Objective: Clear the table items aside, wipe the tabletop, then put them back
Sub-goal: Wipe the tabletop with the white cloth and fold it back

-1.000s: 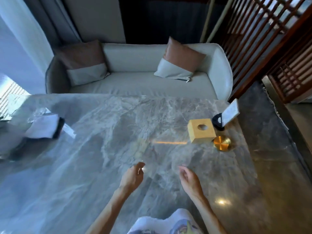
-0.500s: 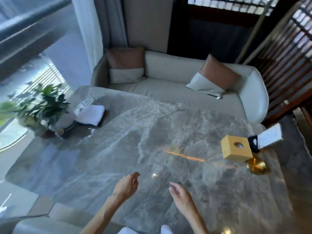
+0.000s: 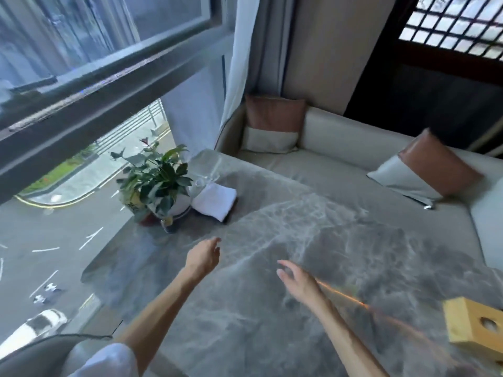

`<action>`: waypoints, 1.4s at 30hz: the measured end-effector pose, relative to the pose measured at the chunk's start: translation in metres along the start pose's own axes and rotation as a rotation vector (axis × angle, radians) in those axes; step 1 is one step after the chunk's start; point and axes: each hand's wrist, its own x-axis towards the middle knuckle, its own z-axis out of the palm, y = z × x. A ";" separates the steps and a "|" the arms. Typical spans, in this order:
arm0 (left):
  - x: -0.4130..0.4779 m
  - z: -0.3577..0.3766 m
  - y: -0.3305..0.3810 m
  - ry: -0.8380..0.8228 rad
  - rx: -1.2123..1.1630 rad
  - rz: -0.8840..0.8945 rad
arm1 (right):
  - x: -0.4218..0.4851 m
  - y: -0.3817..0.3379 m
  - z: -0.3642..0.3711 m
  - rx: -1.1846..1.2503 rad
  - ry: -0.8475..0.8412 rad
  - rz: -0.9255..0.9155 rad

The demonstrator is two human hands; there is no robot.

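A grey marble tabletop (image 3: 313, 268) fills the lower middle. At its far left corner stands a potted green plant (image 3: 156, 186) in a white pot, with a folded white towel (image 3: 215, 201) and a clear glass (image 3: 200, 183) right beside it. A yellow wooden tissue box (image 3: 473, 327) sits at the right edge. My left hand (image 3: 202, 257) hovers above the table with loosely curled fingers, holding nothing, a short way in front of the plant. My right hand (image 3: 296, 281) floats over the table's middle, fingers relaxed and empty.
A cream sofa (image 3: 353, 142) with two brown-and-white cushions (image 3: 275, 123) runs along the far side of the table. A large window (image 3: 81, 63) and a pale curtain (image 3: 245, 63) bound the left side. A dark lattice screen (image 3: 449, 23) stands at the back right.
The view has swung left and up, bringing the plant and window in and pushing the tissue box to the right edge. Both hands have moved left and forward, toward the plant corner.
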 end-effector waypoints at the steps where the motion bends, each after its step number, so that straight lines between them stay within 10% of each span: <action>1: 0.020 -0.007 -0.010 0.008 -0.011 0.007 | 0.020 -0.018 0.007 -0.030 -0.011 0.000; 21: 0.261 0.008 -0.107 -0.275 0.235 0.307 | 0.317 -0.170 0.116 -0.455 -0.207 -0.048; 37: 0.230 -0.009 -0.109 -0.119 0.213 0.323 | 0.293 -0.191 0.069 -0.554 -0.112 -0.201; 42: 0.195 -0.030 -0.076 -0.170 -0.028 0.475 | 0.226 -0.144 0.010 -0.232 -0.201 -0.147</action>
